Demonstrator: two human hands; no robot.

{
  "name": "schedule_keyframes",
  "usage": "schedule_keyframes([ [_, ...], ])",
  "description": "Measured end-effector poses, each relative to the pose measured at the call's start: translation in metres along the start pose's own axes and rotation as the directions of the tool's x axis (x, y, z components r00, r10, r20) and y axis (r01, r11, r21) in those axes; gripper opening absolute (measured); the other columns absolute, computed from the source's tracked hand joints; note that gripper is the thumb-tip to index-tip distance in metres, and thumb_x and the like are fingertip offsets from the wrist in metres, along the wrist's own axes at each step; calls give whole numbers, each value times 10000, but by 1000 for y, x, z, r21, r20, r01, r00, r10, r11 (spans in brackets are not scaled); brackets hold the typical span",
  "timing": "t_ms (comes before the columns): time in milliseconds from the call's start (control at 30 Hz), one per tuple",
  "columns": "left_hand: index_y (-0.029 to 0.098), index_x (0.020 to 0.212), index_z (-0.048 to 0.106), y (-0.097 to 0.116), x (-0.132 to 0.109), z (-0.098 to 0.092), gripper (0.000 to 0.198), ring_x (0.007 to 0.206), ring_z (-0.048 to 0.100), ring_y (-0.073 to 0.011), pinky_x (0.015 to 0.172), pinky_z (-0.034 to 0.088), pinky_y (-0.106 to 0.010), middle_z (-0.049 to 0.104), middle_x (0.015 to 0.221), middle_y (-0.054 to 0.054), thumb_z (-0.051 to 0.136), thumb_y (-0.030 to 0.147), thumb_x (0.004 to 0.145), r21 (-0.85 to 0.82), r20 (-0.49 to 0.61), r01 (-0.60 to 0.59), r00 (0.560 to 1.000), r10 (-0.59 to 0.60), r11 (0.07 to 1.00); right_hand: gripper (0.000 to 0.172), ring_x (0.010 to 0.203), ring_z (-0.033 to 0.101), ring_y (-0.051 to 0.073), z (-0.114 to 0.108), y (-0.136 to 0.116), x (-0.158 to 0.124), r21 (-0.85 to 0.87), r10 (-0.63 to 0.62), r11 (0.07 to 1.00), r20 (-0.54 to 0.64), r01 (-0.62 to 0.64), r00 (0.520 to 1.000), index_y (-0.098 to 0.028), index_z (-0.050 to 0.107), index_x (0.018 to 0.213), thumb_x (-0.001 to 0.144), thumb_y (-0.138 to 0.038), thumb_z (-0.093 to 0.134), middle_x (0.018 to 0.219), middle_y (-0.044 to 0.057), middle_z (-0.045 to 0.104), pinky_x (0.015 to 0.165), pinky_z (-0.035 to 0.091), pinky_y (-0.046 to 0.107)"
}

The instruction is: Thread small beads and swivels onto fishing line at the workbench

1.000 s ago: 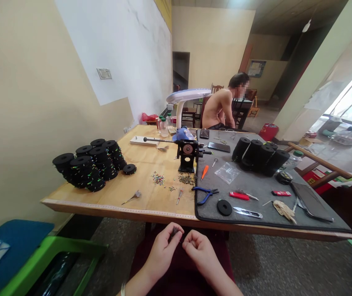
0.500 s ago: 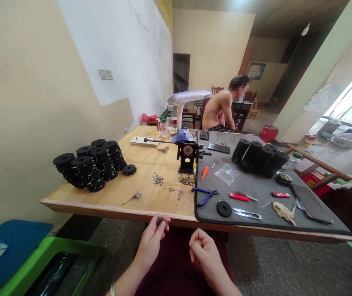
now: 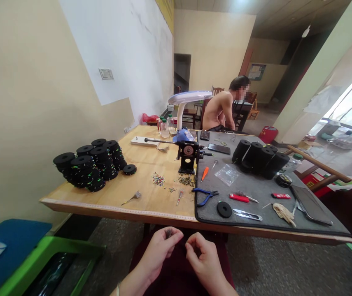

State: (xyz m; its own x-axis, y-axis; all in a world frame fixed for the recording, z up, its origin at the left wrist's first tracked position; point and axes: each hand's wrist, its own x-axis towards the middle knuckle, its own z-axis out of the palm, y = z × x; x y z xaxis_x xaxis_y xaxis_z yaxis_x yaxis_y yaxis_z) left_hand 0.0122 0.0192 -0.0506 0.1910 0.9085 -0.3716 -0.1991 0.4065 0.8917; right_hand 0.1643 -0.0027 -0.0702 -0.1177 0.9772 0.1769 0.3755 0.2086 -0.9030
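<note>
My left hand is closed in a pinch over my lap, just off the table's front edge. A small dark item shows between its fingers, too small to name. Close beside it, my right hand is curled with thumb and fingertip together; whatever it may hold is too fine to make out. On the table nearest them lie a thin tool with a red-and-white handle, blue-handled pliers, a black foam spool and thread snips. Small piles of coloured beads and dark metal bits lie farther back.
A black hand-cranked winder stands mid-table before a white lamp. Stacked black spools fill the left; more black rolls stand on the grey mat. A person sits beyond the table.
My left hand has moved right and slightly down, toward my right hand. My right hand has turned a little, its thumb and fingertip now pinched. The things on the table stay put.
</note>
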Motion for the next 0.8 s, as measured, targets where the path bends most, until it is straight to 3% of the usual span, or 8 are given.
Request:
schedule_keyframes([
  [133, 151, 658, 563, 2, 4, -3, 330, 435, 151, -47, 425, 108, -212, 272, 455, 124, 738, 430, 631, 3, -5, -18, 1000, 18, 1000, 159, 559, 527, 124, -1, -1, -1, 32, -1, 999, 46, -1, 999, -185, 564, 689, 835, -235, 526, 598, -10, 585, 558, 390, 225],
  [233, 144, 648, 582, 6, 3, -4, 313, 441, 200, -51, 428, 149, -206, 332, 468, 104, 712, 429, 661, 88, -31, -78, 996, 81, 993, 207, 583, 584, 153, -4, 1, 2, 188, 116, 973, 112, -135, 987, -180, 601, 807, 872, -348, 499, 643, 24, 648, 512, 419, 228],
  [333, 141, 651, 614, 11, 1, -3, 290, 473, 306, -69, 462, 242, -205, 456, 518, 60, 680, 420, 695, 211, -41, -151, 986, 163, 966, 336, 750, 638, 214, -11, 1, 10, 383, 228, 881, 174, -279, 958, -173, 594, 992, 852, -467, 511, 801, 84, 699, 500, 469, 238],
  [433, 145, 646, 640, 13, 2, -2, 264, 553, 427, -110, 546, 334, -223, 561, 579, 13, 653, 399, 716, 343, -12, -229, 969, 248, 911, 382, 848, 634, 227, -14, -4, 21, 524, 246, 777, 258, -349, 935, -173, 576, 1024, 798, -480, 591, 860, 84, 692, 562, 516, 268],
  [567, 152, 637, 638, 14, 3, -1, 248, 554, 472, -135, 563, 363, -238, 590, 554, 0, 603, 371, 747, 466, 29, -287, 950, 310, 837, 380, 606, 624, 151, -8, -8, 32, 547, 247, 719, 374, -428, 894, -155, 560, 946, 739, -459, 657, 702, 26, 664, 516, 492, 247],
  [667, 155, 638, 638, 16, 3, 0, 228, 567, 497, -144, 570, 376, -240, 613, 571, -8, 590, 347, 750, 517, 48, -312, 940, 337, 797, 327, 395, 485, 76, -2, -8, 35, 458, 254, 786, 374, -416, 892, -151, 533, 856, 744, -439, 639, 526, -31, 609, 414, 378, 188],
  [800, 158, 651, 645, 21, 8, -6, 225, 587, 502, -152, 569, 366, -239, 618, 598, -10, 588, 347, 759, 583, 78, -342, 926, 368, 737, 222, 339, 373, 52, 1, -6, 34, 355, 280, 853, 308, -383, 909, -174, 502, 696, 733, -356, 625, 407, -81, 516, 375, 252, 170],
])
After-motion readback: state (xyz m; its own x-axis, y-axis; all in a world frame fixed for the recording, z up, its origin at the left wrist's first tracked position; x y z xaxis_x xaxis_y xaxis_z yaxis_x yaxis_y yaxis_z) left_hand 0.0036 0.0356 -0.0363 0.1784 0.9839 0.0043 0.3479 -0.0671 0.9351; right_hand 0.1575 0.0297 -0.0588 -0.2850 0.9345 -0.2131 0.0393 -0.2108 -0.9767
